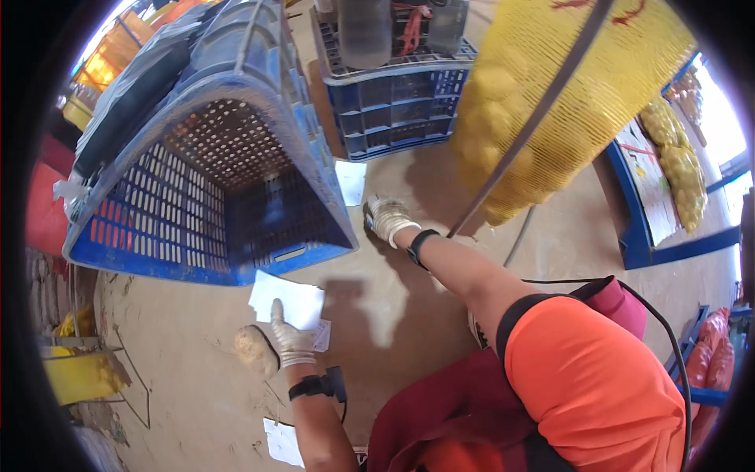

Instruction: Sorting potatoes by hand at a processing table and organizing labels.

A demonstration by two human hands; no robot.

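Observation:
White sheets of paper (289, 300) are pinched in my gloved left hand (289, 336), thumb on top, with a small printed slip (322, 336) just beneath. Low over the floor, my gloved right hand (390, 217) reaches forward beside another white paper (352, 182); its fingertips are turned away, so whether it holds anything is unclear. Between and beyond the hands, a blue perforated plastic crate (295, 259) lies with its open side facing me. A potato (255, 351) is on the floor at the left hand's side. One more white paper (283, 441) lies by the left forearm.
A yellow mesh sack of potatoes (513, 130) stands beyond my right arm, a dark strap crossing before it. Another blue crate (395, 109) bears grey containers. A blue metal frame (631, 251) stands at right, red mesh sacks (708, 354) below it. A black cable (666, 330) runs past my side.

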